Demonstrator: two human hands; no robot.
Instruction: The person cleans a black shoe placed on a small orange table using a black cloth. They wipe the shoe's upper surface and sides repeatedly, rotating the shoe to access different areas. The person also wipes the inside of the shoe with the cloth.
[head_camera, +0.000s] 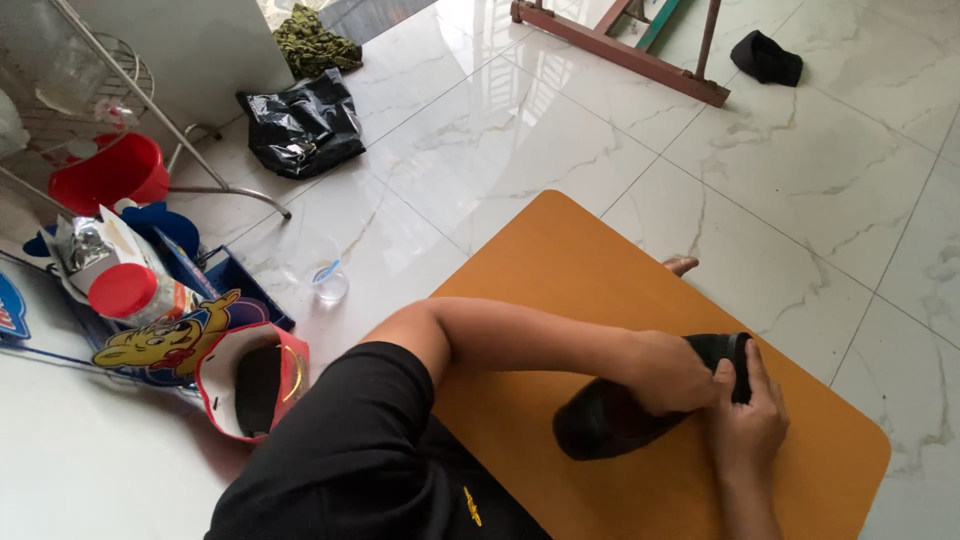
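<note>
Head view: a black shoe (610, 415) lies on an orange mat (560, 260) on the marble floor (800, 200). Its long axis runs from lower left (toe) to upper right (opening). The left hand (675, 372) is closed over the top of the shoe near the opening. The right hand (748, 420) grips the heel end, fingers wrapped around the rim. Both hands sit at the upper-right end; the toe end lies free, away from both.
</note>
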